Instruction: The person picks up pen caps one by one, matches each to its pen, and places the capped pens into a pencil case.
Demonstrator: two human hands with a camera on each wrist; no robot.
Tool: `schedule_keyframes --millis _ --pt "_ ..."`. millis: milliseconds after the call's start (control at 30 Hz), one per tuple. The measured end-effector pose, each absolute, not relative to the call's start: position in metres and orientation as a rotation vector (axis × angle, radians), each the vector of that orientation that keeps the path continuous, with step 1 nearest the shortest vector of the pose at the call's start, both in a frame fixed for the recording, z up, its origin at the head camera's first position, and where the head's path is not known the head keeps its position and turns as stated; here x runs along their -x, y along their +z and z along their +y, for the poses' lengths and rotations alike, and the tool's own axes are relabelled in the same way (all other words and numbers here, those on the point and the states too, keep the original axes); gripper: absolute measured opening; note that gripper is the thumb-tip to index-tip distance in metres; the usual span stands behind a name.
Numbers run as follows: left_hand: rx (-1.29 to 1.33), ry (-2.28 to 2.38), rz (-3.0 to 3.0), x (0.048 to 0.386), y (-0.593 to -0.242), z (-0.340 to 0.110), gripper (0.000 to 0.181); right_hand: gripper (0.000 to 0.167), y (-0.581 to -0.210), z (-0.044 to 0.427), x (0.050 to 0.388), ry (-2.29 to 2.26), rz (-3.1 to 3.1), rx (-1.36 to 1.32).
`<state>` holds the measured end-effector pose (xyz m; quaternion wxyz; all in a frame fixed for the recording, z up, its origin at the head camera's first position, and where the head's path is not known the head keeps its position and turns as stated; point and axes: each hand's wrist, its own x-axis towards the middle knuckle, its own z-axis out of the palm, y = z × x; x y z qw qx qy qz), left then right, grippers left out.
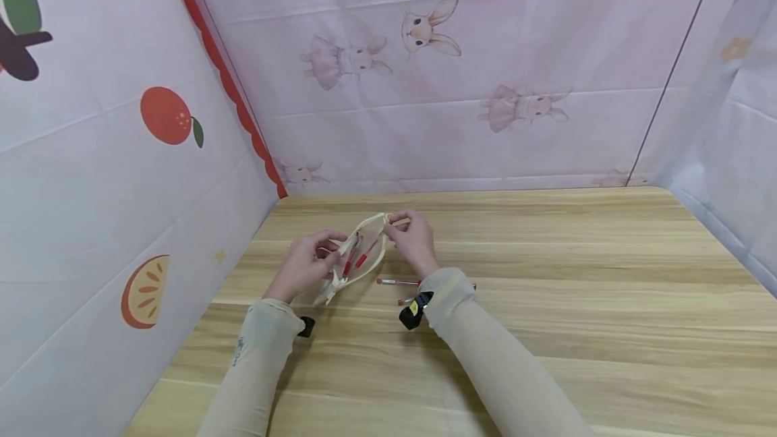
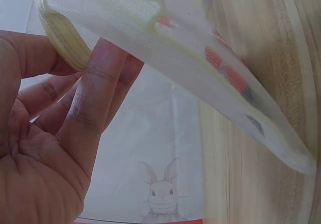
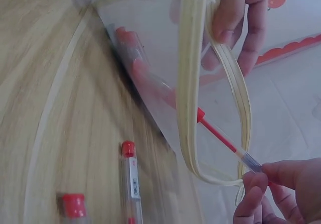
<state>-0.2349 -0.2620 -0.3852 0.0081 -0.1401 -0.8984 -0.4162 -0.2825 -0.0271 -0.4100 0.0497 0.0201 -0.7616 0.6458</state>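
Observation:
A translucent mesh zip pouch [image 1: 378, 267] with cream edging is held above the table, its mouth spread wide. Its near-left rim is pinched between the thumb and fingers of my left hand [image 1: 306, 263], also close up in the left wrist view, where the pouch [image 2: 165, 50] hangs slanted. At the far end of the mouth, my right hand [image 1: 414, 240] pinches a red gel pen [image 3: 220, 134] by its clear end. The pen's red end points into the opening. Other red pens [image 3: 135, 63] lie inside, blurred through the mesh.
On the wooden table [image 1: 577, 275], beneath my right wrist, are two clear pens with red ends, an upper pen [image 1: 396, 282] and a lower pen [image 1: 404, 301], partly hidden by the wrist. Fabric walls with rabbit prints [image 1: 425, 25] and fruit prints [image 1: 165, 115] border the table.

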Motion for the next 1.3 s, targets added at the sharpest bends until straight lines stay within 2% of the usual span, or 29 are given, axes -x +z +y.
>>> schedule_keyframes --millis 300,533,667,1000,1300 --pt "0.456 -1.308 -2.804 0.234 -0.385 -0.263 0.034 0.02 -0.404 -0.037 0.281 1.899 -2.399 -0.076" --pt "0.455 -1.297 -2.806 0.235 -0.385 -0.263 0.033 0.037 -0.403 -0.042 0.282 1.904 -2.458 -0.233" --pt "0.45 -1.302 -2.8 0.235 -0.385 -0.264 0.033 0.04 -0.399 -0.038 0.281 1.922 -2.45 -0.264" --pt "0.459 -1.302 -2.793 0.236 -0.386 -0.265 0.033 0.038 -0.389 -0.018 0.28 1.898 -2.508 -0.409" --pt "0.45 -1.298 -2.807 0.233 -0.384 -0.27 0.034 0.03 -0.386 0.001 0.28 1.665 -2.706 -0.693"
